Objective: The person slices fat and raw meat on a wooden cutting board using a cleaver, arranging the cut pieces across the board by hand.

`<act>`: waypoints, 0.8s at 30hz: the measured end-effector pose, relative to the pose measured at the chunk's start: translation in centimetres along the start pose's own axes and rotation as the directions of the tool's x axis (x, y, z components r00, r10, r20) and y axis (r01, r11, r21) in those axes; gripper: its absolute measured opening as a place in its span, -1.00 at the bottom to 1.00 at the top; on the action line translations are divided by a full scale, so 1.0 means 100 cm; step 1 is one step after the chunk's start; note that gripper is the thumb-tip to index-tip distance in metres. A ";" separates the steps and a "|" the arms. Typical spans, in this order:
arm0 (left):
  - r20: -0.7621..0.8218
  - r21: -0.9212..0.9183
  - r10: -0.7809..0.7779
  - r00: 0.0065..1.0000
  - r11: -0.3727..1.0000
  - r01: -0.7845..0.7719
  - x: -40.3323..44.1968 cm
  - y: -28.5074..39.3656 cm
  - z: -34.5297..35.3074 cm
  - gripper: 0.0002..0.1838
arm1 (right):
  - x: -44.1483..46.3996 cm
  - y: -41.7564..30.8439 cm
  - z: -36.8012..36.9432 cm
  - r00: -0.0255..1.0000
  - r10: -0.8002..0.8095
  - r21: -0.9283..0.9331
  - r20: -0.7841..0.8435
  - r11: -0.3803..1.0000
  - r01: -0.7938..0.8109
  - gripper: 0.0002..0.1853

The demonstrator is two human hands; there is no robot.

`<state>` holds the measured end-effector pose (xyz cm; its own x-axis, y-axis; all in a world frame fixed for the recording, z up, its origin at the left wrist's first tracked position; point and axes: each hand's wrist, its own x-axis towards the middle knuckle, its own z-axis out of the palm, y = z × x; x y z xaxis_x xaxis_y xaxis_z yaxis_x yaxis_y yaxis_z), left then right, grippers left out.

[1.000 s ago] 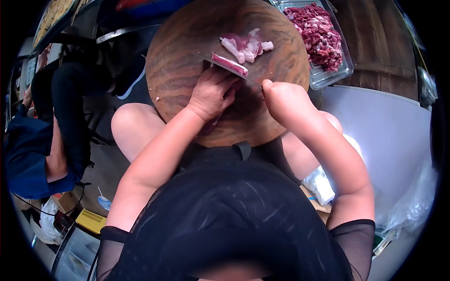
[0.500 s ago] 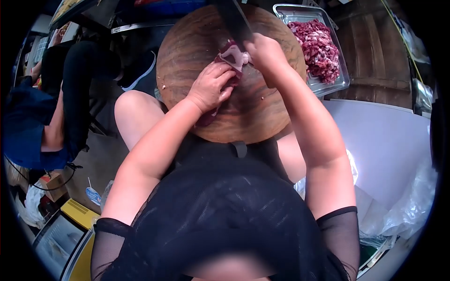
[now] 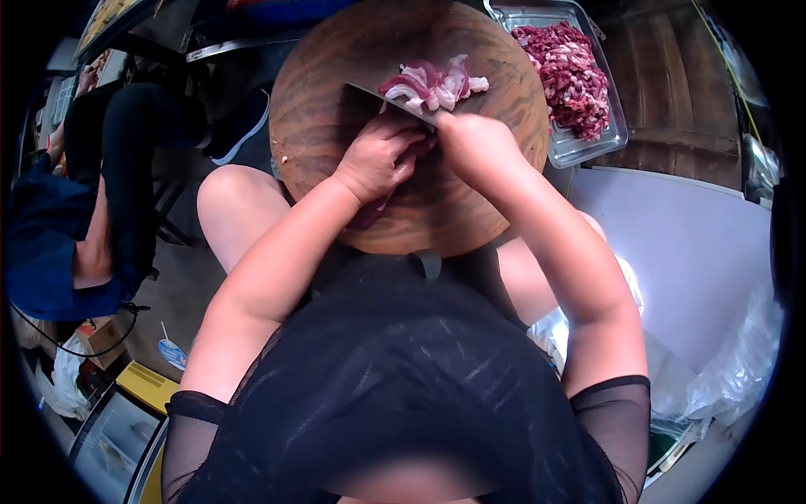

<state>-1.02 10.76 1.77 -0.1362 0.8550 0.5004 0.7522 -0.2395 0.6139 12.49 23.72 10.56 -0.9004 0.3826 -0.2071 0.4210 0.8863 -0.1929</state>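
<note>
On the round wooden chopping block (image 3: 470, 206), my left hand (image 3: 379, 158) presses down on a long dark-red piece of meat (image 3: 369, 216), its fingers bent over it. My right hand (image 3: 472, 141) is closed around the handle of a cleaver (image 3: 388, 102). The cleaver's blade lies just beyond my left fingertips, between the held piece and a small heap of cut meat slices (image 3: 432, 84) with pale fat. Part of the held meat is hidden under my left hand.
A clear tray (image 3: 592, 153) of chopped meat (image 3: 575, 80) stands right of the block. A pale board (image 3: 672, 244) and plastic film (image 3: 735, 378) lie at right. At left sits another person in blue (image 3: 50, 252), with a dark shoe (image 3: 243, 130) near the block.
The cleaver was raised over the far part of the block and has come down and nearer, its blade now by my left fingers. Cut slices now lie beyond the blade.
</note>
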 end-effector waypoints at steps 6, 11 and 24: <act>0.159 0.166 -0.045 0.986 0.986 0.018 -0.002 0.000 0.000 -0.49 | 0.071 -0.034 -0.007 0.997 -0.048 0.026 0.059 0.999 0.046 -0.85; 0.170 0.451 -0.104 0.980 0.892 0.016 -0.003 0.017 -0.016 -0.43 | -0.004 0.003 -0.021 0.981 0.136 0.026 0.135 0.990 -0.141 -0.79; 0.032 0.303 -0.016 0.999 0.953 0.006 -0.008 0.010 -0.003 -0.58 | -0.108 0.001 0.018 0.955 0.196 0.045 -0.221 0.981 -0.191 -0.88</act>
<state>-0.37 9.66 2.15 -0.1276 0.8731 0.4705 0.9114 -0.0838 0.4028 22.45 19.23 11.04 -0.8020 0.5968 -0.0237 0.5894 0.7844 -0.1932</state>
